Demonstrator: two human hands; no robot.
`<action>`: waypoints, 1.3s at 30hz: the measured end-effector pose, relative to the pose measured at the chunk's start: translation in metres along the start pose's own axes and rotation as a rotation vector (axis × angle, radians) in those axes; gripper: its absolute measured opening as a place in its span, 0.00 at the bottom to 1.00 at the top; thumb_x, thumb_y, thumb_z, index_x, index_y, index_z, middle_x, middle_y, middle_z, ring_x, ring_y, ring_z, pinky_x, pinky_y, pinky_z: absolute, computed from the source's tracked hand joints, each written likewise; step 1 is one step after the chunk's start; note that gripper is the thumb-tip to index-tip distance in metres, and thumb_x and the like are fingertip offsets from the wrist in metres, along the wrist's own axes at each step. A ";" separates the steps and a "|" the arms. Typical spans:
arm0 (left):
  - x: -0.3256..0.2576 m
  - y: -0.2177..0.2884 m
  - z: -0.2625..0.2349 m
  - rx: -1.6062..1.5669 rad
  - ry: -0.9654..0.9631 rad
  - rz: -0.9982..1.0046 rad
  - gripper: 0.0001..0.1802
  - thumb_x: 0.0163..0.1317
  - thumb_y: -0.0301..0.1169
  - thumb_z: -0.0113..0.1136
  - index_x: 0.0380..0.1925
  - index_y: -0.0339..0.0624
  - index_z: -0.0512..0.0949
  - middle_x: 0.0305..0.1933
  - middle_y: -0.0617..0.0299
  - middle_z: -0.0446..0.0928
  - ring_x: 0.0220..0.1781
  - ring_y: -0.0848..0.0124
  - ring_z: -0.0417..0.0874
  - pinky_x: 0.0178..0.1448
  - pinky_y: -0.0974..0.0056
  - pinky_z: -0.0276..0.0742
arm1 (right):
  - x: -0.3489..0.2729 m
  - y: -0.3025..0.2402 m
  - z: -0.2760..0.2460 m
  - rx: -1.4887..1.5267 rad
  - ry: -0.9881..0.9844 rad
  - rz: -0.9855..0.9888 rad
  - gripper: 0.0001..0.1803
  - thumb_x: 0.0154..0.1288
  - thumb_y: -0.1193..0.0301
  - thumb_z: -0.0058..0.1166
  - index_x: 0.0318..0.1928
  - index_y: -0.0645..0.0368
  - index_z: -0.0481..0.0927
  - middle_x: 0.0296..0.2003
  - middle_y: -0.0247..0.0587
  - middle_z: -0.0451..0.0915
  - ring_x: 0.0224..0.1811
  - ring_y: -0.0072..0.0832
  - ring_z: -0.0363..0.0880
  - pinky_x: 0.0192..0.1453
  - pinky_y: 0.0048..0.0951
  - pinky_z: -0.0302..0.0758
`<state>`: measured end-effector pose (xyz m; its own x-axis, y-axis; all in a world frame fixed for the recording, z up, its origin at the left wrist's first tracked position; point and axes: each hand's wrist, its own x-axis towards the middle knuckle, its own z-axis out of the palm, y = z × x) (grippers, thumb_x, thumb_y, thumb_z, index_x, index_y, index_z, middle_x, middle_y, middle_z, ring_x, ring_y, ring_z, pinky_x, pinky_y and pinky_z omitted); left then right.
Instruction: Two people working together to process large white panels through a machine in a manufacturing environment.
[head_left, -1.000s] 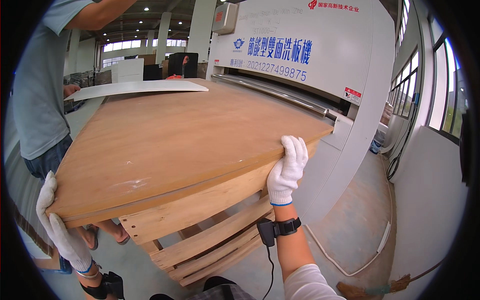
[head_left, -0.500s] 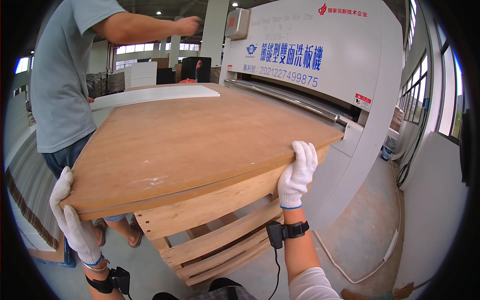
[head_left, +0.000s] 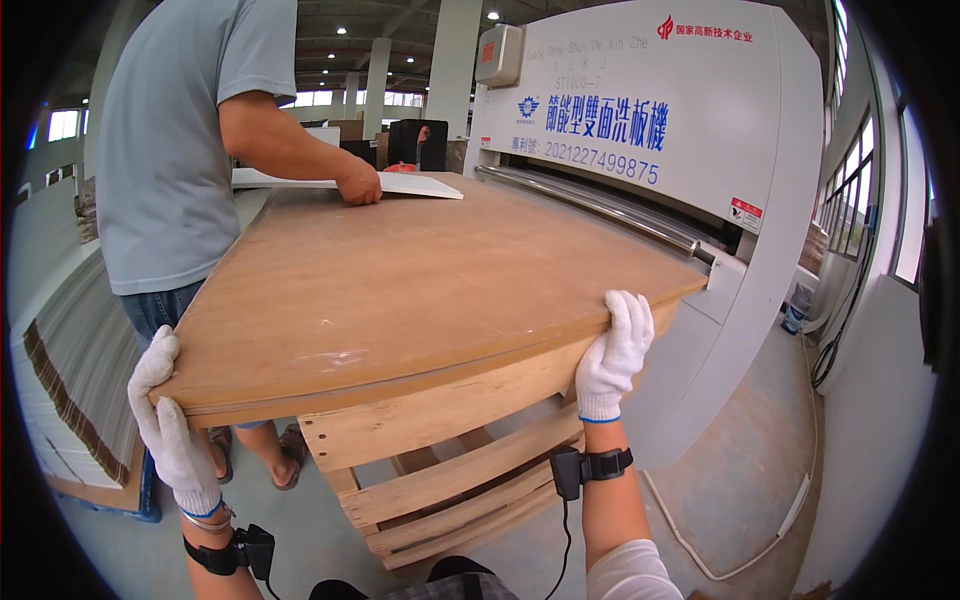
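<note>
A wide brown wooden board (head_left: 430,270) lies on top of wooden pallets (head_left: 420,395) in front of me. My left hand (head_left: 172,425), in a white knit glove, is closed around its near left corner, fingers along the side and thumb by the front edge. My right hand (head_left: 612,360), gloved alike, grips the front edge toward the right, fingertips reaching onto the top. Its thumb is hidden. Across the board's far side lies a white panel (head_left: 425,186). A co-worker's bare hand (head_left: 358,186) is at the panel's near edge.
A large white machine (head_left: 690,110) with a metal roller (head_left: 600,208) stands beyond the board's right side. The co-worker (head_left: 180,170) stands at the left, near a stack of white panels (head_left: 75,370). A pale hose (head_left: 700,560) runs along the floor at right.
The co-worker's raised arm has come down, and the hand is now at the white panel. My hands keep their hold on the board; the whole view has shifted slightly.
</note>
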<state>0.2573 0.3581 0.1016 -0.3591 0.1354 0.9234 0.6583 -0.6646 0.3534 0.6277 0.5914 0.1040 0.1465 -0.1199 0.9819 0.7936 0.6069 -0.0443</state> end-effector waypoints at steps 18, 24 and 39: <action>0.002 0.006 0.002 0.089 0.012 0.007 0.20 0.63 0.34 0.39 0.50 0.31 0.68 0.60 0.42 0.69 0.67 0.52 0.65 0.73 0.51 0.51 | 0.002 -0.003 -0.002 -0.022 -0.021 -0.015 0.24 0.49 0.89 0.41 0.46 0.63 0.79 0.45 0.46 0.78 0.54 0.45 0.73 0.65 0.45 0.65; 0.001 0.002 -0.004 0.054 -0.040 0.013 0.24 0.69 0.40 0.40 0.54 0.28 0.66 0.62 0.42 0.67 0.67 0.56 0.65 0.73 0.55 0.50 | 0.000 0.002 -0.002 0.001 -0.014 -0.013 0.28 0.43 0.87 0.41 0.47 0.59 0.79 0.46 0.44 0.78 0.55 0.49 0.70 0.65 0.45 0.64; 0.003 0.012 0.000 0.003 -0.024 0.006 0.16 0.61 0.30 0.48 0.47 0.33 0.70 0.55 0.48 0.72 0.67 0.53 0.66 0.72 0.52 0.53 | 0.003 -0.004 -0.002 0.023 -0.024 -0.038 0.22 0.46 0.86 0.40 0.44 0.66 0.79 0.44 0.51 0.78 0.52 0.51 0.73 0.62 0.46 0.66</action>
<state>0.2644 0.3506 0.1089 -0.3390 0.1485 0.9290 0.6627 -0.6632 0.3478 0.6257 0.5871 0.1064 0.1022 -0.1248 0.9869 0.7846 0.6200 -0.0028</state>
